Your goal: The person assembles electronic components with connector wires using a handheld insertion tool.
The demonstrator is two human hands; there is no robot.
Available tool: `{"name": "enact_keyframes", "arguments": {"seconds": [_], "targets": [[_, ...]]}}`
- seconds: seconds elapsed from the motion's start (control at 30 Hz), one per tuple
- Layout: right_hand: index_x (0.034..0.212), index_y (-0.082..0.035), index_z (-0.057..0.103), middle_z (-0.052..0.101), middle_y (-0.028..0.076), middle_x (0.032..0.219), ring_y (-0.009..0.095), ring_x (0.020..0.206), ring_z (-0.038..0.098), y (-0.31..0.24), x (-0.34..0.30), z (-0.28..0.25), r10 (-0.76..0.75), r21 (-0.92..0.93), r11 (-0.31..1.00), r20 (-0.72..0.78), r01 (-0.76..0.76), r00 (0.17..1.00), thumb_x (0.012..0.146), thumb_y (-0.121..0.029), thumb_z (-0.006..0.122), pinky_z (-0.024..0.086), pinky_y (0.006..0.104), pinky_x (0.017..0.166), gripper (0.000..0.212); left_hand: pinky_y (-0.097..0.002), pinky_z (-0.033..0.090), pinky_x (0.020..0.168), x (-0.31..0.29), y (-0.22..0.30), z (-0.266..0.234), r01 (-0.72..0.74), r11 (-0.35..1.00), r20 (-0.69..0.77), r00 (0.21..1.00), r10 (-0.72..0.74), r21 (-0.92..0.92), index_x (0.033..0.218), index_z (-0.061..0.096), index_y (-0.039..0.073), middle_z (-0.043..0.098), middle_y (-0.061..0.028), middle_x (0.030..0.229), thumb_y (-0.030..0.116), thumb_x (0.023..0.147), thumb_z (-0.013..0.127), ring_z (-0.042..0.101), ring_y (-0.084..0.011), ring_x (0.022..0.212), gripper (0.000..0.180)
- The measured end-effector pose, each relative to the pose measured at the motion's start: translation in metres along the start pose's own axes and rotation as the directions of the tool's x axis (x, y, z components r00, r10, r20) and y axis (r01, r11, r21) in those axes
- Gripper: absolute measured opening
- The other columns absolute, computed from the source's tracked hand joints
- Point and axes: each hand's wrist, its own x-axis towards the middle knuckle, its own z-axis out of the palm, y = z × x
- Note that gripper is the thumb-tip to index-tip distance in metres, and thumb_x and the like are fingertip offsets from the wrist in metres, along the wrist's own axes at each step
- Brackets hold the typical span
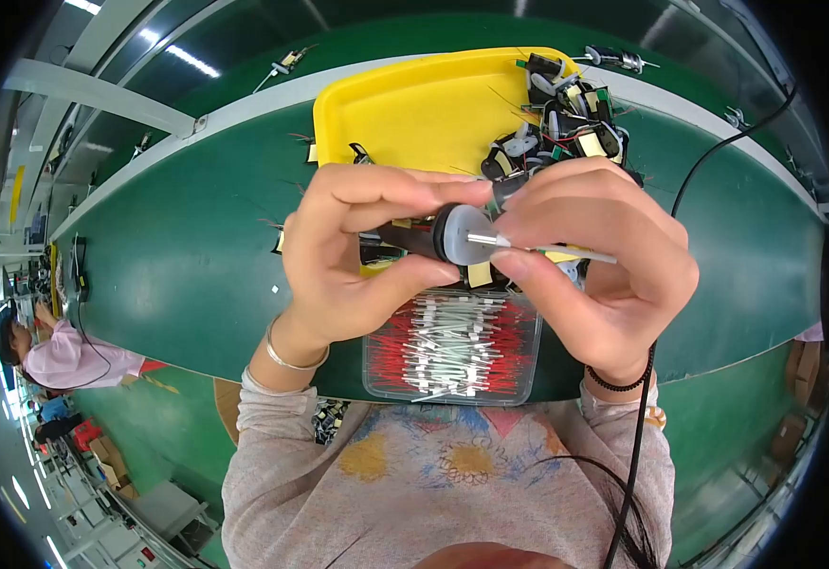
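Between the thumb and fingers of my left hand [329, 251] is a black cylindrical motor-like part [447, 235] with a pale, translucent round end cap. A short metal shaft [480, 239] sticks out from the cap toward the right. My right hand [613, 242] pinches a thin white rod [575, 253] near its white collar, and the collar meets the tip of the shaft. Whether the shaft has entered the collar, I cannot tell. Just below both hands stands a clear plastic box [535, 365] full of red and white rods [452, 341].
Behind my hands, a yellow tray [414, 104] carries a heap of similar black parts [571, 119] with wires on its right side. A black cable [684, 185] hangs down on the right. Rods with parts lie on the far ledge [613, 59]. Another person [73, 356] sits far left.
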Motion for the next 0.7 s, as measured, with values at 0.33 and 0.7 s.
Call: {"name": "enact_keyframes", "arguments": {"seconds": [0.33, 0.7], "targets": [[0.074, 0.005, 0.060, 0.059, 0.013, 0.069, 0.026, 0.061, 0.059, -0.008, -0.009, 0.016, -0.199, -0.303, 0.938, -0.073, 0.168, 0.977, 0.053, 0.016, 0.060, 0.048, 0.0312, 0.054, 0.024, -0.0282, 0.050, 0.064, -0.003, 0.019, 0.005, 0.017, 0.992, -0.221, 0.975, 0.011, 0.122, 0.080, 0.056, -0.003, 0.064, -0.0237, 0.088, -0.003, 0.058, 0.075, 0.065, -0.0223, 0.072, 0.029], [0.073, 0.005, 0.060, 0.059, 0.014, 0.070, 0.026, 0.059, 0.058, -0.020, -0.015, 0.025, -0.112, -0.144, 0.985, -0.095, 0.097, 0.989, 0.048, 0.019, 0.056, 0.049, 0.0310, 0.053, 0.029, -0.0249, 0.052, 0.058, -0.003, 0.036, -0.009, 0.163, 0.985, -0.127, 0.978, -0.168, -0.049, 0.074, 0.060, -0.002, 0.066, -0.0191, 0.084, -0.002, 0.057, 0.074, 0.066, -0.0211, 0.067, 0.023]]}}
